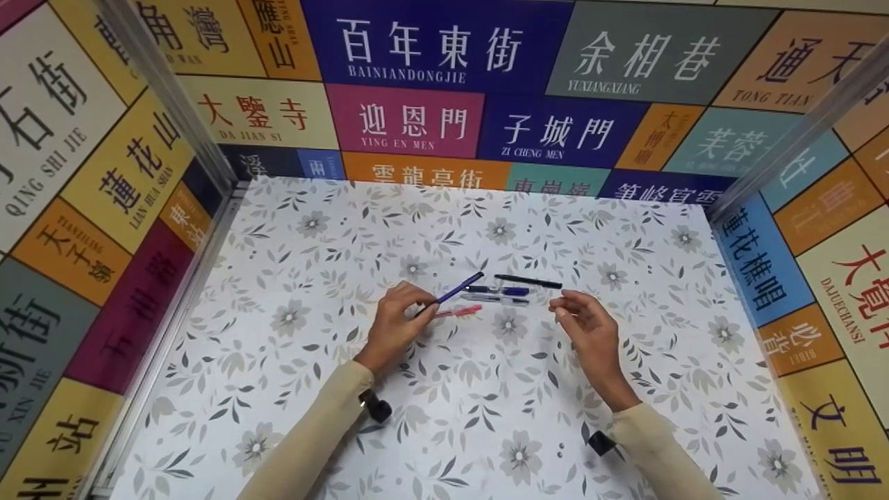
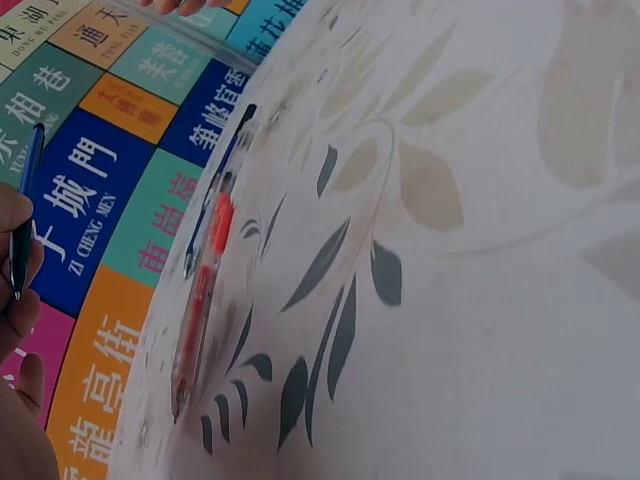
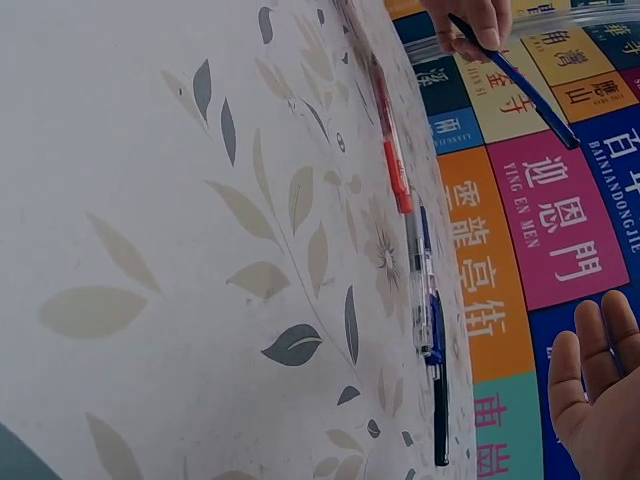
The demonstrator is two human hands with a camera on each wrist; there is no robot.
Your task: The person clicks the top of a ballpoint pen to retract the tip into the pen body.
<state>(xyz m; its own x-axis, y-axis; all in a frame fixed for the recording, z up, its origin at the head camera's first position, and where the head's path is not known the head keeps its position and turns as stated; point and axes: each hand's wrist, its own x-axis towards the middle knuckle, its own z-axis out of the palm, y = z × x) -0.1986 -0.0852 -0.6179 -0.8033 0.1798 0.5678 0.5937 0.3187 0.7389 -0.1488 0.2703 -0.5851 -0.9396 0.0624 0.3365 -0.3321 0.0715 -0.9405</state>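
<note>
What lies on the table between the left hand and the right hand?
In the head view, between the left hand and the right hand lie a red pen and a clear pen on the floral table.

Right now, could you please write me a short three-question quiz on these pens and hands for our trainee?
1. True or false: the left hand holds the blue pen lifted off the floral table.
2. Which pen lies nearest the left hand? A) red pen B) black pen C) clear pen with blue cap
3. Fill in: the right hand holds ____.

Key: 1 true; 2 A; 3 nothing, its fingers are relaxed above the table.
</note>
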